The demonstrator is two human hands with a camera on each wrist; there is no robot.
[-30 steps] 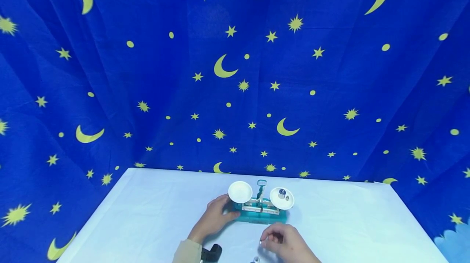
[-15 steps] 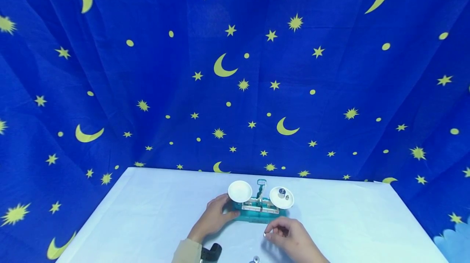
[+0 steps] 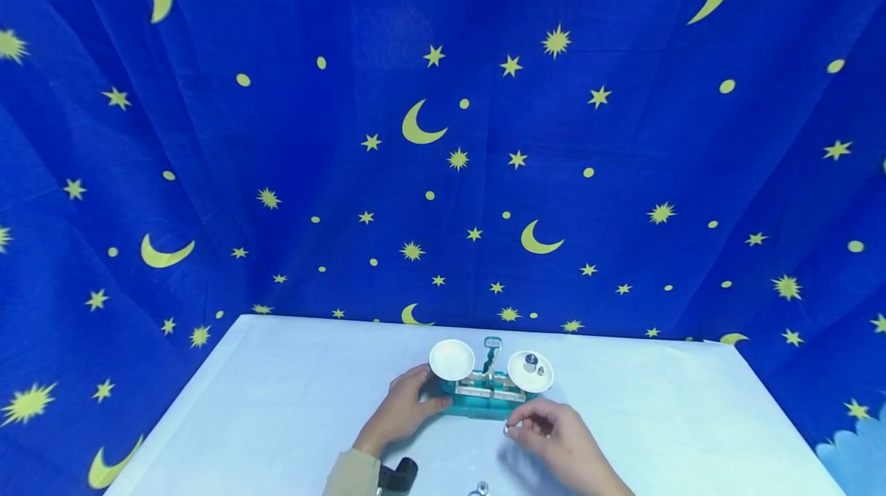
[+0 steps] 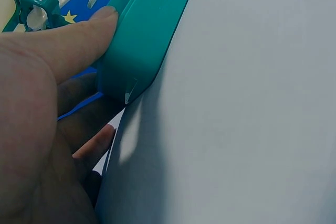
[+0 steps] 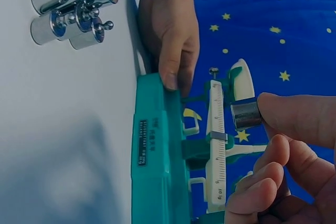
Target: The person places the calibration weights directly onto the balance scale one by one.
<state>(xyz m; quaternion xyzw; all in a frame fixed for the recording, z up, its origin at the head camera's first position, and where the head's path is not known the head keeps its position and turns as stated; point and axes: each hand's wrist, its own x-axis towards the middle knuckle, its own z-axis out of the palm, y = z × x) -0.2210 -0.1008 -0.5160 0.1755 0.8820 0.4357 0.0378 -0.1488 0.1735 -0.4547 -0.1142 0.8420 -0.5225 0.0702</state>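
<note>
Steadying the balance (image 3: 477, 407) probably needs only light pressure from the left hand (image 3: 403, 411), which grips one end of its base, while the right hand (image 3: 557, 438), pinching a small metal weight (image 5: 245, 116) at its fingertips, should avoid jarring the loaded pan (image 3: 521, 381) beyond it.

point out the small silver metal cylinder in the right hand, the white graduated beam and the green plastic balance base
Small silver metal cylinder (image 5: 245, 115): right wrist view, its curved side
White graduated beam (image 5: 216, 158): right wrist view, its marked face
Green plastic balance base (image 5: 156, 174): right wrist view, its front face
</note>
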